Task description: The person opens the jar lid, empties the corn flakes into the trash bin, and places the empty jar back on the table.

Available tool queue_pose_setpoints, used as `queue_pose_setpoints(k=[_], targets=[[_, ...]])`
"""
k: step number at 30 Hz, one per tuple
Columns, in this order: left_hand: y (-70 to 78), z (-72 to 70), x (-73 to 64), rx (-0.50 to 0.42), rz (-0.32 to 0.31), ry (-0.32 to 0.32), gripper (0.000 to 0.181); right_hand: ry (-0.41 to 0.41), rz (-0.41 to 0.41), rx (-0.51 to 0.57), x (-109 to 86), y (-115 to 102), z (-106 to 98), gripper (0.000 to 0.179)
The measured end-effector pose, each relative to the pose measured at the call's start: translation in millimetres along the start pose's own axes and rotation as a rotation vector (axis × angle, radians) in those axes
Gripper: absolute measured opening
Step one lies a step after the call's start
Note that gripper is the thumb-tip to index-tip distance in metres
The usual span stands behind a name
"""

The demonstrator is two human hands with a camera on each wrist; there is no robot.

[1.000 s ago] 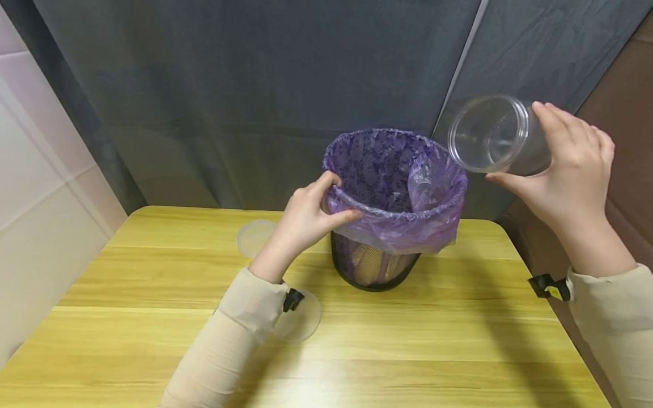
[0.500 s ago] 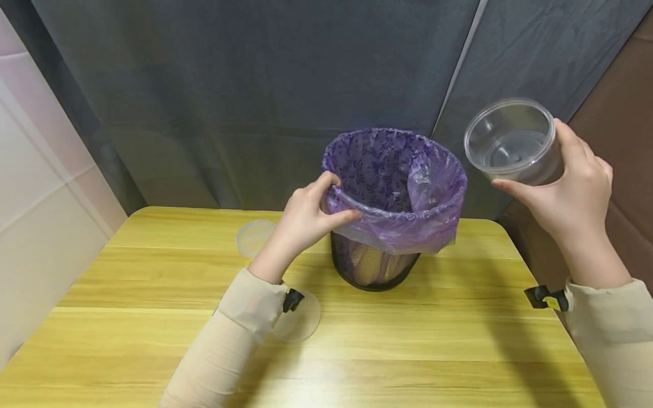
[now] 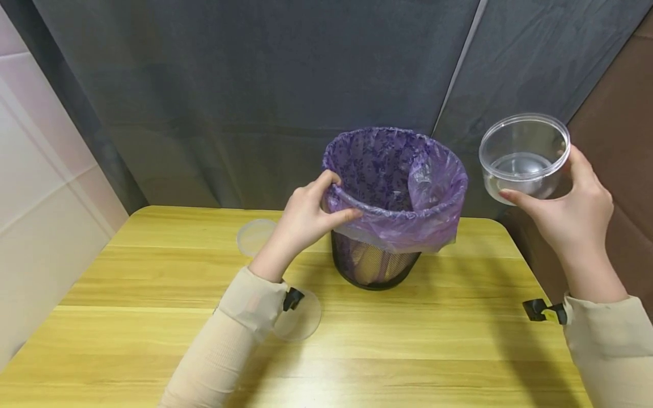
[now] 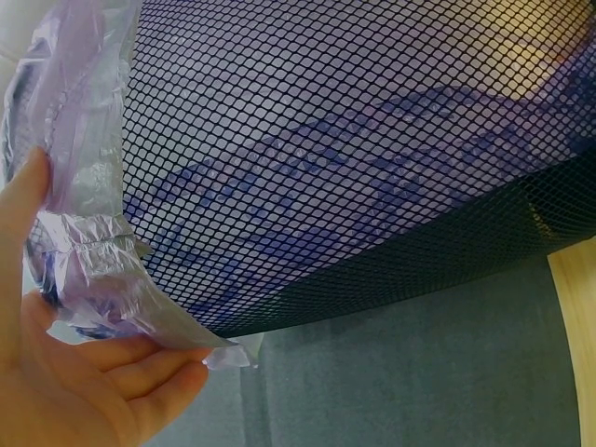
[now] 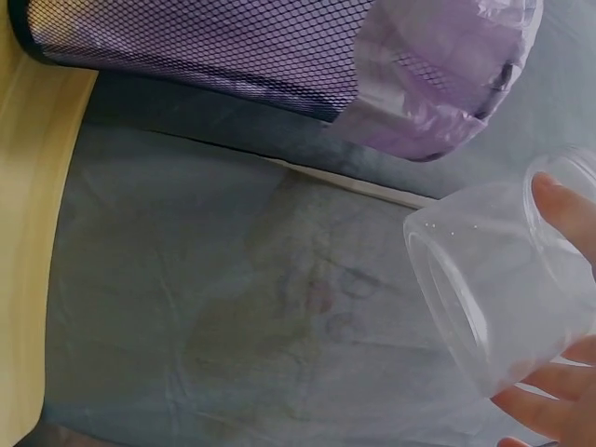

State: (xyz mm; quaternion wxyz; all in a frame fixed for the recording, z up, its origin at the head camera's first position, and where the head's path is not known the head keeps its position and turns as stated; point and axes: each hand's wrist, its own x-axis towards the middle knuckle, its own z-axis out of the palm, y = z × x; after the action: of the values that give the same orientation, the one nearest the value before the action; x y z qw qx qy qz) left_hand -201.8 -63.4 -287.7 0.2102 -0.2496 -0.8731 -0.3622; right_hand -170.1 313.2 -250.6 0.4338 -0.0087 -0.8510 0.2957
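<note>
A black mesh wastebasket (image 3: 374, 260) stands on the table, lined with a purple plastic bag (image 3: 408, 232) folded over its rim. My left hand (image 3: 311, 212) grips the lined rim at the left, with thumb outside and fingers over the edge; the left wrist view shows the bag (image 4: 93, 186) between thumb and fingers. Right of the wastebasket, my right hand (image 3: 581, 209) holds a clear plastic container (image 3: 525, 170) in the air by its side. The container is nearly upright, its mouth tipped slightly toward me, and nothing shows inside. In the right wrist view the container (image 5: 503, 270) is apart from the wastebasket.
Two translucent round lids lie on the wooden table (image 3: 408, 351): one lid (image 3: 254, 237) behind my left wrist, another lid (image 3: 301, 320) partly under my left sleeve. A grey curtain (image 3: 255, 102) hangs behind the table, and a brown surface (image 3: 622, 141) rises at the right.
My right hand has moved the container right and down, away from the wastebasket, and turned it from tilted on its side to nearly upright. The left hand keeps its place on the rim.
</note>
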Motion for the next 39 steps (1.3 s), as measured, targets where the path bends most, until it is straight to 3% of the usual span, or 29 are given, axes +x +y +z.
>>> queue_pose_setpoints(k=[15,27,39], targets=[[0.5,-0.3,0.5,0.003,-0.007,-0.007,0.05,-0.042,0.151,-0.046,-16.8,16.0,6.4,0.09],[1.6,-1.2,-0.7,0.001,-0.015,-0.012,0.05,-0.132,0.302,-0.027,-31.6,25.7,9.5,0.09],[0.4,-0.6,-0.7,-0.005,-0.014,-0.013,0.049,-0.201,0.351,-0.013,-45.6,34.2,15.0,0.092]])
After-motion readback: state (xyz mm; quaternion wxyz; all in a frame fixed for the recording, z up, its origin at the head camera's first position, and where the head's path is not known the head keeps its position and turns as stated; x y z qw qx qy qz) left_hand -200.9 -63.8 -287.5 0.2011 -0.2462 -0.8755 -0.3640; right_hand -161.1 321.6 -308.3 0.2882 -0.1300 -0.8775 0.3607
